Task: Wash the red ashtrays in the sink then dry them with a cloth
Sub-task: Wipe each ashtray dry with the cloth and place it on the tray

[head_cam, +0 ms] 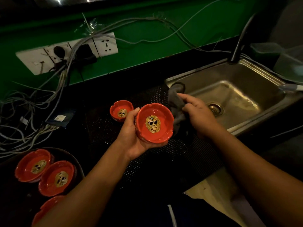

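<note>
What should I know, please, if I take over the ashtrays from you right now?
Left hand: holds one ashtray upright above the mat.
Right hand: grips the cloth beside that ashtray's rim.
A second ashtray sits on the mat behind it. Three more ashtrays lie on the tray at lower left. The sink holds no ashtray.
Done: cannot tell which are washed.
Left: dry the held one, then probably those on the tray.

lowest ashtray (45,208): under left forearm (85,199), edge-cut | cloth (176,104): partly behind right hand (199,115)
</note>
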Available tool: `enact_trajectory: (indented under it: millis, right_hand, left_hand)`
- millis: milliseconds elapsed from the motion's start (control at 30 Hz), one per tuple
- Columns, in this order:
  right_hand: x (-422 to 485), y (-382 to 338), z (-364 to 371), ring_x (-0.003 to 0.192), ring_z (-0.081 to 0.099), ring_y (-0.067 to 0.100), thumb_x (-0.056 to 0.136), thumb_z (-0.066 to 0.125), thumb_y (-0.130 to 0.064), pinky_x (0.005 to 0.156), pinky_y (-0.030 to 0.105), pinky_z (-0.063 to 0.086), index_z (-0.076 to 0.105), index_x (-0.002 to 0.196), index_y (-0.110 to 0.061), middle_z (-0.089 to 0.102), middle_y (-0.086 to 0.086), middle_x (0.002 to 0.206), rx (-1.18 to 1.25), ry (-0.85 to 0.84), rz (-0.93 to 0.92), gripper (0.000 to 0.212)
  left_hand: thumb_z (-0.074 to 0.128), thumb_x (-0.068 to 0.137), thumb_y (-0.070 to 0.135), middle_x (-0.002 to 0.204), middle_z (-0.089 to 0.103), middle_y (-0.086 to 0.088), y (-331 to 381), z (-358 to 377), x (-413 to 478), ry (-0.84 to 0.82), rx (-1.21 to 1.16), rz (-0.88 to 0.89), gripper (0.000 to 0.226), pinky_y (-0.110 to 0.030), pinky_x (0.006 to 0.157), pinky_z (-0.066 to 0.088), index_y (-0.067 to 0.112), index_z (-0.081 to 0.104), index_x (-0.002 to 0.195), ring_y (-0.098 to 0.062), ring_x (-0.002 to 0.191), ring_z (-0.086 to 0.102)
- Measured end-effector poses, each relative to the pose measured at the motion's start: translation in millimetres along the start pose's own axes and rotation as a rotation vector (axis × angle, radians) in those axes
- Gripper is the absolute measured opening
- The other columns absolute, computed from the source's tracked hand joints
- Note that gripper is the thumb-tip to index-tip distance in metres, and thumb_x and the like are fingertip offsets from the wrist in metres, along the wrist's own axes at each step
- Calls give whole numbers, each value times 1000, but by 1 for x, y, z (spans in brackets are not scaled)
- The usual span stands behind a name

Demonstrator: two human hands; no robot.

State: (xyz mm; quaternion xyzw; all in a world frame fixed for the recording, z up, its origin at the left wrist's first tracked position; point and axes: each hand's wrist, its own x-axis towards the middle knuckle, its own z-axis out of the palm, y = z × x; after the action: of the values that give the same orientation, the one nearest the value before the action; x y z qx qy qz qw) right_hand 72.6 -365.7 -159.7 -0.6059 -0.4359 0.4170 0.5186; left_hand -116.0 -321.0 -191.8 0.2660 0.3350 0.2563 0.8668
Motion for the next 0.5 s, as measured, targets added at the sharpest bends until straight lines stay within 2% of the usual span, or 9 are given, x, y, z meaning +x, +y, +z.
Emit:
enact_trajectory:
  millis: [67,133,200,233,367,433,500]
  right_hand:
    - [0,4,2,87,66,3,95,51,-10,73,15,52,59,121,-21,68,-3,104,-2,-145,47,29]
    - [6,11,-1,97,67,10,88,67,-23,82,28,56,58,122,-27,68,-4,107,-181,-251,24,35]
    - [14,14,-7,96,65,10,85,70,-24,83,33,55,59,113,-37,68,-8,103,-378,-251,10,33]
    - [17,15,-11,94,65,9,87,68,-23,82,32,55,60,109,-40,68,-9,100,-395,-242,8,29]
    - [24,21,-28,86,69,13,94,58,-15,76,30,55,66,100,-31,73,-1,92,-167,-274,44,19]
    - [26,24,-33,84,69,13,95,55,-18,75,31,54,66,99,-29,73,-3,88,-37,-312,112,16]
    - [30,31,-34,91,69,19,95,54,-27,83,39,54,66,102,-30,74,-2,94,24,-377,178,14]
  left_hand:
    - [37,88,61,123,63,-18,-4,10,5,-6,30,-28,61,-56,83,50,17,64,120,-41,112,59]
    - [35,89,60,123,63,-17,-9,18,11,-10,49,-60,62,-56,88,49,15,62,123,-37,112,60]
    - [36,90,59,121,65,-16,-12,24,15,18,65,-90,60,-56,93,47,15,62,123,-35,112,61]
    - [37,90,58,121,65,-16,-12,24,18,27,75,-98,59,-56,95,46,16,62,122,-35,113,61]
    - [49,81,60,126,61,-17,-16,29,32,140,50,-29,64,-56,100,42,13,62,122,-35,117,57]
    - [52,76,64,129,59,-18,-24,37,40,206,17,16,71,-57,100,42,13,58,125,-36,117,57]
    - [45,86,63,121,64,-18,-34,49,44,202,-8,16,65,-52,88,53,13,58,126,-34,108,64]
